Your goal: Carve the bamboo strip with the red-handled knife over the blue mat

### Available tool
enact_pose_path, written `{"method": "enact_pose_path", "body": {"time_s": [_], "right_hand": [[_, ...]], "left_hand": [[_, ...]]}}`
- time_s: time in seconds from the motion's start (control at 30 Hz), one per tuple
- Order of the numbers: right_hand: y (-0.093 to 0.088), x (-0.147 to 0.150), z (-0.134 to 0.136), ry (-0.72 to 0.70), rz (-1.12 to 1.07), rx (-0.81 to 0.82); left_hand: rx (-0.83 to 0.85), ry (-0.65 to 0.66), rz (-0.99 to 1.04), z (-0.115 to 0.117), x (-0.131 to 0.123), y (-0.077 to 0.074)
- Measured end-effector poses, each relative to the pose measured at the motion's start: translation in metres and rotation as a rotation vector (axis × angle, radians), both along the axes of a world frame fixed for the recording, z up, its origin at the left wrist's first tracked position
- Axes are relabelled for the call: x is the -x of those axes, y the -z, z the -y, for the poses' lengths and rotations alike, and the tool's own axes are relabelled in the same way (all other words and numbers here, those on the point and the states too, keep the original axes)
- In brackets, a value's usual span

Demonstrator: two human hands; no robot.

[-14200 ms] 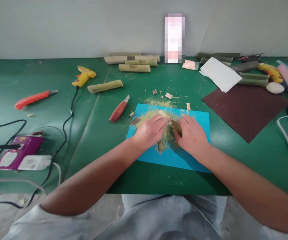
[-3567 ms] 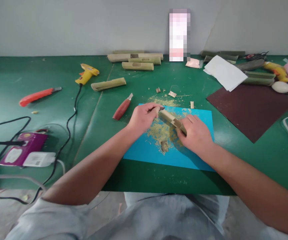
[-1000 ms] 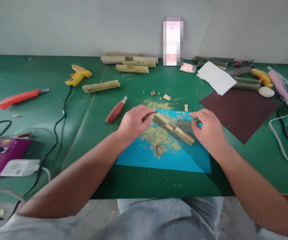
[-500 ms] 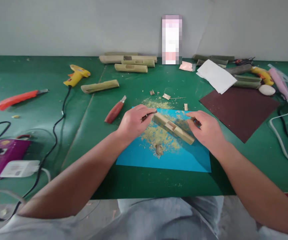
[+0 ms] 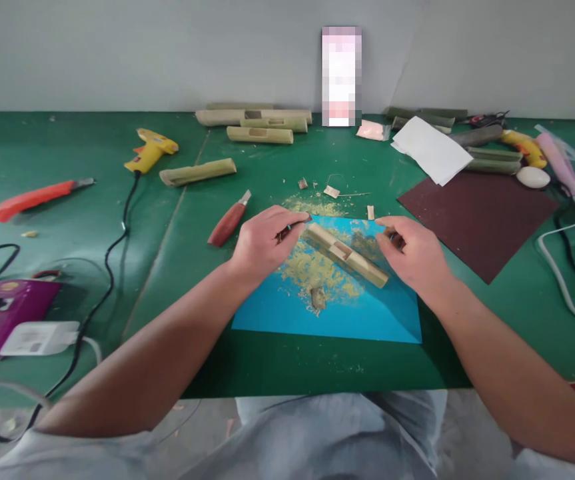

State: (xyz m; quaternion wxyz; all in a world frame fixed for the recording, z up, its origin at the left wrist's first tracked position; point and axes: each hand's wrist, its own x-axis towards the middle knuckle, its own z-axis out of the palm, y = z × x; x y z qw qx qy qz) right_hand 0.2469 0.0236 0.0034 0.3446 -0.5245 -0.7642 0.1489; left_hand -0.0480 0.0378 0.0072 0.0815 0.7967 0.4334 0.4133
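A pale bamboo piece with a rectangular slot cut in its middle lies slantwise on a blue sheet, amid yellowish sawdust. At the piece's upper left end is my left hand, closed with thumb and forefinger near a small dark edge I cannot identify. Beyond the other end, my right hand has its fingers curled and the thumb close to the forefinger; what lies inside is hidden. Neither hand clearly grips the bamboo. A small greyish chip rests in the dust below it.
Left of the sheet lie a red-handled knife, a bamboo length, a yellow glue gun, an orange cutter and a purple power box with cords. Rightward are brown sandpaper and white paper. Bamboo pieces line the back.
My right thumb and forefinger have drawn slightly closer together, and the hand has shifted a little right. My left hand has moved slightly left and up. The bamboo piece stays nearly in place.
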Motion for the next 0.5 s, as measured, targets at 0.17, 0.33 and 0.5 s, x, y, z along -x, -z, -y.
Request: {"method": "enact_pose_path", "body": {"time_s": [0.17, 0.33, 0.5], "right_hand": [[-0.002, 0.006, 0.007, -0.064, 0.075, -0.039], [-0.004, 0.015, 0.017, -0.118, 0.197, -0.153], [-0.004, 0.02, 0.021, -0.151, 0.272, -0.133]], "left_hand": [[-0.012, 0.033, -0.001, -0.001, -0.001, 0.001], [0.026, 0.025, -0.018, -0.002, 0.0, 0.004], [0.023, 0.028, -0.009, -0.003, 0.001, 0.004]]}}
